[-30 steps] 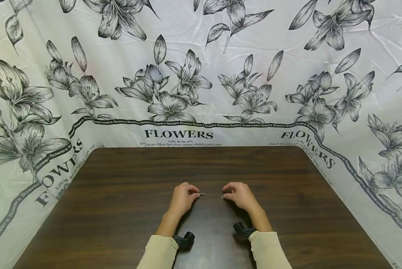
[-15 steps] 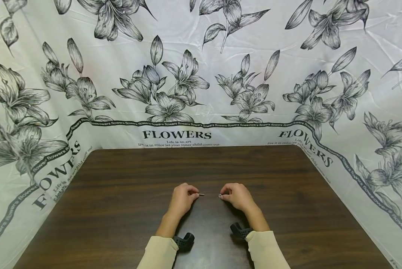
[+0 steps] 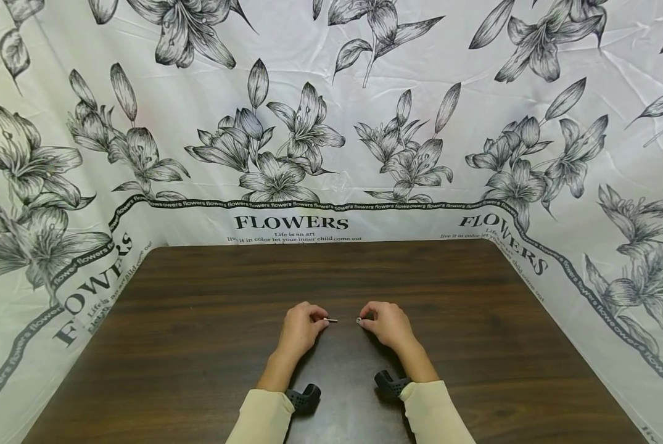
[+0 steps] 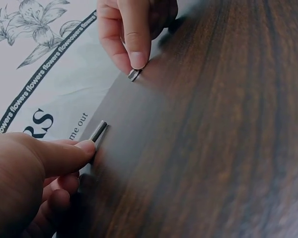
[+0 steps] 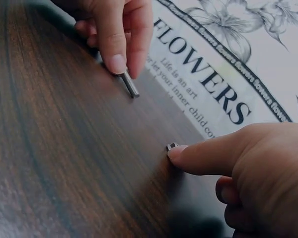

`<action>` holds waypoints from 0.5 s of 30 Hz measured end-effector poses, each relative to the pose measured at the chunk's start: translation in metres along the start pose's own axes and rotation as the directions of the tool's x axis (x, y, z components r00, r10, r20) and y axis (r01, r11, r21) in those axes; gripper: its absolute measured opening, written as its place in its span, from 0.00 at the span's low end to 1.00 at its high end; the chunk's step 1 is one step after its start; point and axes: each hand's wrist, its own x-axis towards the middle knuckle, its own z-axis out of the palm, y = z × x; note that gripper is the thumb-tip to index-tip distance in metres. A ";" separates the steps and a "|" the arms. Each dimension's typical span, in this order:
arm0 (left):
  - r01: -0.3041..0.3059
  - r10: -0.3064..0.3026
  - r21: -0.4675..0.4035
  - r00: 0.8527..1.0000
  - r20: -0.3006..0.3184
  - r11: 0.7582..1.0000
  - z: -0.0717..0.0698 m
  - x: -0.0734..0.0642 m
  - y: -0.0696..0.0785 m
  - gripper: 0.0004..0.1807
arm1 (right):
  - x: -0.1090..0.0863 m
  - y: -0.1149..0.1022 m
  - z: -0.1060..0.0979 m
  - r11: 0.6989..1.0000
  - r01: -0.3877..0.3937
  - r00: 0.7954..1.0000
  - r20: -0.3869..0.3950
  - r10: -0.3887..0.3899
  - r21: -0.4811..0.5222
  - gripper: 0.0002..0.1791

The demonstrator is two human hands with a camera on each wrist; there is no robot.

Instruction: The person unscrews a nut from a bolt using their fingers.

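Between thumb and fingers my left hand (image 3: 302, 327) pinches a bolt (image 4: 99, 131), whose bare threaded shank points right toward the other hand. The bolt's other end is hidden in the fingers. My right hand (image 3: 388, 324) pinches a small silvery nut (image 3: 359, 320) by its edge. In the right wrist view the nut (image 5: 172, 147) shows at the thumb tip, and the bolt (image 5: 131, 86) sticks out from the left fingers. A short gap separates the bolt's end from the nut. Both hands are low over the middle of the table.
The dark wood-grain table (image 3: 209, 290) reaches back to a white curtain (image 3: 298, 142) printed with flowers and lettering, which also hangs along both sides. Each wrist wears a black camera mount (image 3: 306, 398) below a cream sleeve (image 3: 264, 416).
My right hand has moved left with the nut, narrowing the gap to the bolt. The left hand has stayed nearly still. The head view has shifted slightly.
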 end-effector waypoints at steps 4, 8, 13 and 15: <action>-0.014 0.014 -0.005 1.000 0.006 1.000 0.001 0.000 0.000 0.09 | -0.001 0.003 0.001 1.000 -0.023 1.000 -0.008 0.023 0.007 0.06; -0.018 0.018 -0.005 0.999 0.038 1.000 -0.001 0.000 0.001 0.11 | -0.006 0.002 0.003 0.999 -0.047 0.999 0.003 0.047 0.024 0.09; 0.011 -0.010 -0.006 0.998 0.069 1.000 -0.005 0.002 0.002 0.14 | -0.013 0.000 0.004 0.999 -0.016 1.000 -0.011 0.017 0.051 0.15; 0.025 -0.024 -0.013 0.996 0.086 1.000 -0.007 0.003 0.002 0.15 | -0.016 0.002 0.004 0.997 0.002 0.999 -0.033 0.000 0.075 0.17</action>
